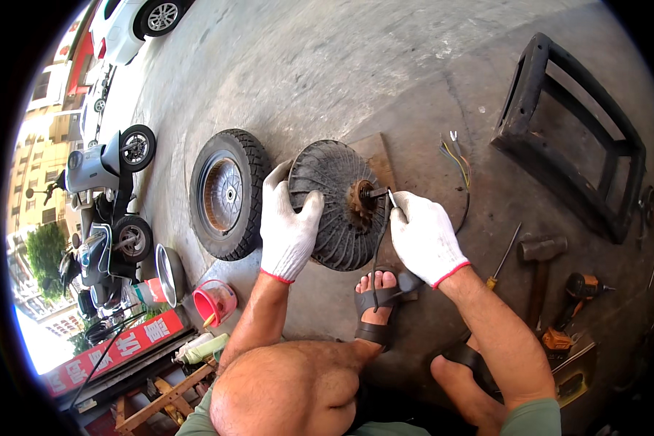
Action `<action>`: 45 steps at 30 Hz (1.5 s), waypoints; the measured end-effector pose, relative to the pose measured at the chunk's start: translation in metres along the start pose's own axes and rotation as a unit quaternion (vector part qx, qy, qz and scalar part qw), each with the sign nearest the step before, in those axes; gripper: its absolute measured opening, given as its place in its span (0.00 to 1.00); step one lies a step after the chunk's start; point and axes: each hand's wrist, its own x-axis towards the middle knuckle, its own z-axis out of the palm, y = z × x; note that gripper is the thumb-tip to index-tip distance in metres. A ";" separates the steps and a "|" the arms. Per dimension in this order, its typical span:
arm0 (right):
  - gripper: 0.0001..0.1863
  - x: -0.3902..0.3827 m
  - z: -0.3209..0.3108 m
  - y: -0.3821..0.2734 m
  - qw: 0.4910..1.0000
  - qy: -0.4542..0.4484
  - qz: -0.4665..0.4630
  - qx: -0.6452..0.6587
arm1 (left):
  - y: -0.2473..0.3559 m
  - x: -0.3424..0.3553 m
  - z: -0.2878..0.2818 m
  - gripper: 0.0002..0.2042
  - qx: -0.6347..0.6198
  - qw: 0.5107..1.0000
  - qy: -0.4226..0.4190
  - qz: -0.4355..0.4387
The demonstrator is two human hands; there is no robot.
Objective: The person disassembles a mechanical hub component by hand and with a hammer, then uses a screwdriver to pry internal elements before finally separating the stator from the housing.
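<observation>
A dark, grimy ribbed wheel hub with a rusty centre and a protruding axle stands on a flat board in front of me. My left hand, in a white glove, grips the hub's left side, fingers over its edge. My right hand, also gloved, pinches a slender pale metal piece at the axle's end. A black cable hangs from there. To the right, coloured wire ends lie on the floor.
A spoked-rim tyre is at left, near a red bucket and metal basin. A black frame, hammer, screwdriver and drill lie right. Scooters and a white car stand behind.
</observation>
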 end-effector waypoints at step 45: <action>0.11 -0.007 0.004 0.009 0.996 0.060 -0.060 0.027 | 0.006 0.001 0.001 0.20 0.033 0.999 0.001 0.031</action>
